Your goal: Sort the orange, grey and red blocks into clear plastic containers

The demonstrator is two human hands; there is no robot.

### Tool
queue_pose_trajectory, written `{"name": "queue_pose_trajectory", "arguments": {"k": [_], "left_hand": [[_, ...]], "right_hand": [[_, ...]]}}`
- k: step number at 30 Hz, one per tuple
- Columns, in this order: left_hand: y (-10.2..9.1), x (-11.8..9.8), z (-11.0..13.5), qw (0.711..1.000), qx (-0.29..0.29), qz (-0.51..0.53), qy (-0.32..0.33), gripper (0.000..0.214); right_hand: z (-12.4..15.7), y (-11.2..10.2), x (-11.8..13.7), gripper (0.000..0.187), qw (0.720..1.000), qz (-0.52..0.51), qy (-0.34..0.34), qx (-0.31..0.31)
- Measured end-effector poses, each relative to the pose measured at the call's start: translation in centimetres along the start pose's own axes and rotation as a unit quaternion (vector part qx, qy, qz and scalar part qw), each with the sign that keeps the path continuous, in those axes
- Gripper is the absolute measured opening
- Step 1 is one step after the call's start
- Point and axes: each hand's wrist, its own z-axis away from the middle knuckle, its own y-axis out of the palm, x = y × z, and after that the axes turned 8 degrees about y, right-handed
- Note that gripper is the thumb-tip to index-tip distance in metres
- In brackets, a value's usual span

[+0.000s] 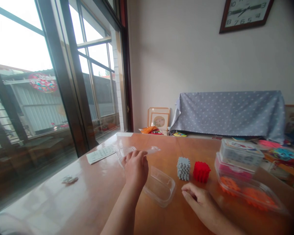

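My left hand (136, 164) reaches over the middle of the table with its fingers curled at the edge of a clear plastic container (121, 156). Part of that container is hidden behind the hand. A clear, shallow plastic lid or tray (170, 192) lies flat on the table between my two hands. Low at the right, my right hand (198, 197) rests with fingers loosely curled and thumb close to the index finger; nothing shows in it. Just beyond it stand a grey stack of notched pieces (183, 168) and a red stack of notched pieces (201, 172).
Right of the stacks, a clear tub (254, 189) holds orange notched pieces, beside stacked plastic boxes (241, 155). A printed sheet (101, 154) and a small clear packet (70, 180) lie on the left of the brown table (186, 215). Glass doors (58, 81) flank the table's left side.
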Motion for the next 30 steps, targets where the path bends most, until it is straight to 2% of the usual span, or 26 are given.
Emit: {"name": "queue_pose_trajectory", "arguments": {"k": [6,10,12,17,21,26,30], "left_hand": [[0.4,1.9,-0.4,0.997,-0.036,-0.028,-0.06,0.028],[1.1,2.4,-0.4,0.996,-0.004,-0.052,-0.07,0.028],[1.5,2.8,-0.4,0.995,0.016,-0.064,-0.076,0.029],[2.4,3.9,-0.4,0.989,0.041,-0.092,-0.104,0.034],[3.0,4.5,-0.3,0.986,0.063,-0.101,-0.116,0.034],[3.3,4.5,-0.3,0.984,0.098,-0.101,-0.113,0.031],[3.1,4.3,-0.4,0.982,0.116,-0.096,-0.116,0.031]], "right_hand": [[0.0,0.3,-0.1,0.034,1.0,0.015,-0.001,0.007],[0.3,0.4,0.1,0.036,1.0,0.003,0.002,-0.004],[0.6,0.5,0.4,0.043,1.0,0.001,-0.002,-0.002],[1.7,1.1,2.2,0.062,0.997,-0.01,-0.048,0.063],[2.1,1.1,3.5,0.052,0.994,-0.021,-0.058,0.095],[1.9,0.2,3.6,0.03,0.995,-0.042,-0.061,0.072],[1.7,-1.0,3.1,0.037,0.997,-0.038,-0.057,0.045]]}}
